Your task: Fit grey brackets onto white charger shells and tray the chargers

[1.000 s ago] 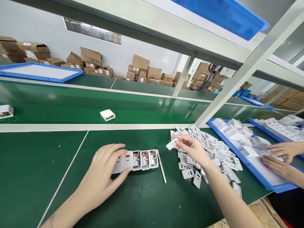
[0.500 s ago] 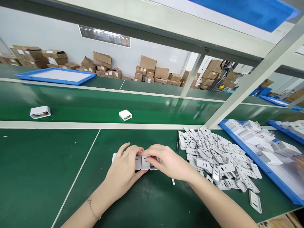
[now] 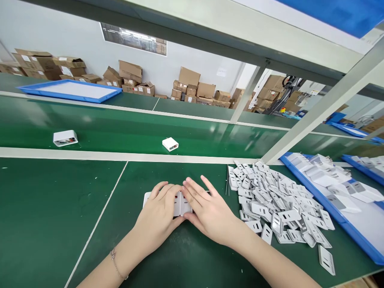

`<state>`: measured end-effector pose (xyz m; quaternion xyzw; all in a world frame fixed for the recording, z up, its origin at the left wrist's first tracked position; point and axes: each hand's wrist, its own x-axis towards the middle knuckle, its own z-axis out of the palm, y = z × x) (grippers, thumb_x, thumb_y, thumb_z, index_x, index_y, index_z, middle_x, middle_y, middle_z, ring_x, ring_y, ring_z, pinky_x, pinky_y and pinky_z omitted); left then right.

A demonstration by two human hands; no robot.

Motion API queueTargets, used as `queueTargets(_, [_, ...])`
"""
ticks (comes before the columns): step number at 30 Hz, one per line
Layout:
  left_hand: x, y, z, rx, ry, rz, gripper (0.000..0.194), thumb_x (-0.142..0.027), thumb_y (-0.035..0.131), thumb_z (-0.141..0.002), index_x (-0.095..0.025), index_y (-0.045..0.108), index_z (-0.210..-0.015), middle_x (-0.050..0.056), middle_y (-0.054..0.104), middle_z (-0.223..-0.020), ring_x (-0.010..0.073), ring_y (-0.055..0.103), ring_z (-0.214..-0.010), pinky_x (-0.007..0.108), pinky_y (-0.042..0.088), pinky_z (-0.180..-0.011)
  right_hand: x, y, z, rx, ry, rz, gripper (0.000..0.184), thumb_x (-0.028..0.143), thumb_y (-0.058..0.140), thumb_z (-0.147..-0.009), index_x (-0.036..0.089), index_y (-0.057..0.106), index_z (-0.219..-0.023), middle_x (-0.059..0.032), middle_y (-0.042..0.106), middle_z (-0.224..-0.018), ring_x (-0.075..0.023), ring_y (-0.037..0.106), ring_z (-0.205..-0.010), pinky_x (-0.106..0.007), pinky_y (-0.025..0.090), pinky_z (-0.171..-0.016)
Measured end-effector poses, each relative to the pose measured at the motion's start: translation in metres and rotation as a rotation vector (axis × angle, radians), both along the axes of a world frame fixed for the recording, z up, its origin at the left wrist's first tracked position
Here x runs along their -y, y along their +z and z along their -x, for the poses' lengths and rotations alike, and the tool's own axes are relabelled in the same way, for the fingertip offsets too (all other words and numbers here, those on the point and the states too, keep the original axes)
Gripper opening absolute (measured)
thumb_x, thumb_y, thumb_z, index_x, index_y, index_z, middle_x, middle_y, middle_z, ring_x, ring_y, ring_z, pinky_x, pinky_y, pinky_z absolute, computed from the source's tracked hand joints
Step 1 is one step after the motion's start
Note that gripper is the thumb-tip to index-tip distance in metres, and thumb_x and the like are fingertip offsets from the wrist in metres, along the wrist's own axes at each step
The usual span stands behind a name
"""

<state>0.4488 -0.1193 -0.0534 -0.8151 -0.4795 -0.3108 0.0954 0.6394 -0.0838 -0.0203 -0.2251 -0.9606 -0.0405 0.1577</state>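
The right hand [image 3: 211, 214] has just been letting go of its pinch on a small white cover; now it is lying over the right end of the row of white charger cases [image 3: 186, 205], its fingers nearly straight and its thumb sitting at the near side; it looks as if it is pushing down or lining things up, and no loose cover is showing in it. The left hand [image 3: 156, 212] is still curling over the row, gripping it lightly, thumb near the right thumb; the row is sitting on the green bench [image 3: 192, 260]; two flat tops with small slots are peeking out between the hands, and the hands are hiding the rest, so I cannot tell if each cover is sitting snugly. The heap of white covers [image 3: 289, 216] is lying to the right, beside the blue tray [image 3: 339, 218]; two open white cases [image 3: 170, 144] are sliding rightward on the green belt [image 3: 120, 138].
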Motion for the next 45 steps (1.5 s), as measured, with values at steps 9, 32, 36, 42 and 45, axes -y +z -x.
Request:
queueTargets(9, [-0.001, 0.006, -0.002, -0.044, 0.018, -0.002, 0.046, -0.031, 0.062, -0.082, -0.014, 0.042, -0.12, 0.008, 0.064, -0.107, 0.0247, 0.061, -0.093, 0.043, 0.046, -0.092, -0.125, 0.056, 0.04, -0.008, -0.38, 0.348, 0.043, 0.038, 0.036, -0.101, 0.02, 0.045, -0.139, -0.0075, 0.04, -0.148, -0.0222, 0.029, -0.141, -0.039, 0.028, -0.113])
queueTargets(32, [-0.023, 0.019, -0.051, -0.275, -0.037, -0.035, 0.042, -0.022, 0.071, -0.071, -0.01, 0.06, -0.11, 0.007, 0.069, -0.096, 0.0224, 0.065, -0.077, 0.036, 0.05, -0.068, -0.044, 0.047, -0.059, -0.061, -0.207, 0.418, 0.054, 0.013, 0.065, -0.074, 0.015, 0.043, -0.124, -0.0119, 0.054, -0.118, -0.0232, 0.053, -0.112, -0.037, 0.047, -0.093])
queueTargets(36, [-0.021, 0.014, -0.028, -0.257, -0.061, -0.139, 0.026, -0.023, 0.05, -0.086, -0.011, 0.055, -0.109, 0.01, 0.068, -0.096, 0.0223, 0.064, -0.076, 0.036, 0.048, -0.068, -0.025, 0.032, -0.035, 0.021, -0.141, 0.453, 0.053, 0.013, 0.061, -0.076, 0.013, 0.043, -0.126, -0.0119, 0.054, -0.116, -0.0232, 0.054, -0.109, -0.035, 0.05, -0.09])
queueTargets(42, [-0.019, 0.01, -0.013, -0.256, -0.026, -0.198, 0.032, -0.033, 0.04, -0.095, -0.009, 0.054, -0.111, 0.012, 0.067, -0.096, 0.0236, 0.063, -0.077, 0.036, 0.046, -0.07, -0.027, 0.008, -0.013, 0.006, -0.073, 0.455, 0.066, 0.009, 0.057, -0.077, 0.008, 0.033, -0.139, -0.0168, 0.046, -0.128, -0.0245, 0.05, -0.116, -0.037, 0.049, -0.097])
queueTargets(45, [-0.018, 0.013, -0.013, -0.236, -0.028, -0.169, 0.036, -0.04, 0.04, -0.096, -0.011, 0.055, -0.112, 0.011, 0.067, -0.098, 0.0244, 0.064, -0.081, 0.037, 0.046, -0.072, -0.026, 0.01, -0.024, 0.011, -0.049, 0.485, 0.083, 0.019, 0.062, -0.08, 0.009, 0.017, -0.149, -0.0192, 0.032, -0.146, -0.0271, 0.034, -0.135, -0.04, 0.039, -0.109])
